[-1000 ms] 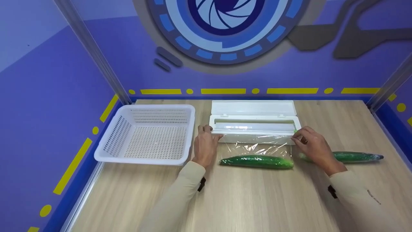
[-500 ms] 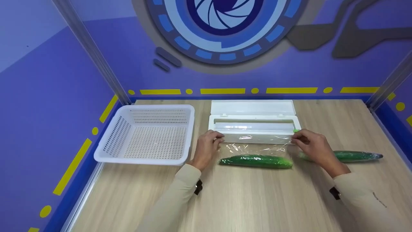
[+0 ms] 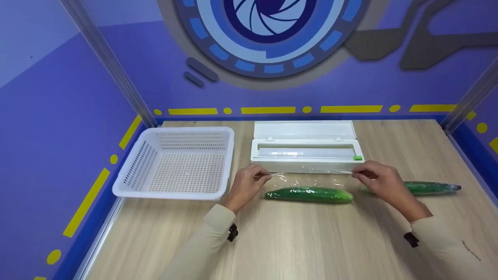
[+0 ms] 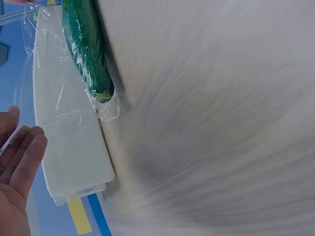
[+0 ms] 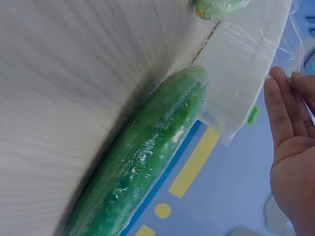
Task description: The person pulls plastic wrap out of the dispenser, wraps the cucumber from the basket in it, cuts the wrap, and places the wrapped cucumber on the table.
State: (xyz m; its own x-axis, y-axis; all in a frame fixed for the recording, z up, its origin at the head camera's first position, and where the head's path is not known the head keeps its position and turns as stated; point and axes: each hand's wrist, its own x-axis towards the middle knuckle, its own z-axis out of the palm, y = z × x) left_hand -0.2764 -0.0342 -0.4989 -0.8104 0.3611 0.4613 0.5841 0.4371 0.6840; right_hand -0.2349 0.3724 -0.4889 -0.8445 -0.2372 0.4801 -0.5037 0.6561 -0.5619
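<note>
A sheet of clear cling film [image 3: 286, 179] stretches between my two hands, in front of the white cling film dispenser [image 3: 307, 167]. My left hand [image 3: 245, 186] pinches its left corner between thumb and fingertips. At the opposite corner, my right hand [image 3: 380, 181] pinches the film the same way. Just nearer to me than the film's edge lies a green cucumber [image 3: 307, 195] with film over it, flat on the table. The dispenser's lid [image 3: 305, 130] is raised, showing the film roll [image 3: 288, 153] inside. A green slide cutter [image 3: 357, 158] sits at the right end of its front rail.
Left of the dispenser stands a white perforated basket [image 3: 167, 195] holding nothing. A second cucumber [image 3: 432, 188], wrapped in film, lies on the right, partly behind my right hand. Blue-purple panels [image 3: 175, 85] border the wooden table [image 3: 295, 245] at the back and sides.
Both hands have drawn the film toward me, away from the dispenser's rail, and it hangs lower over the cucumber. My left hand has left the dispenser's corner and now pinches the film.
</note>
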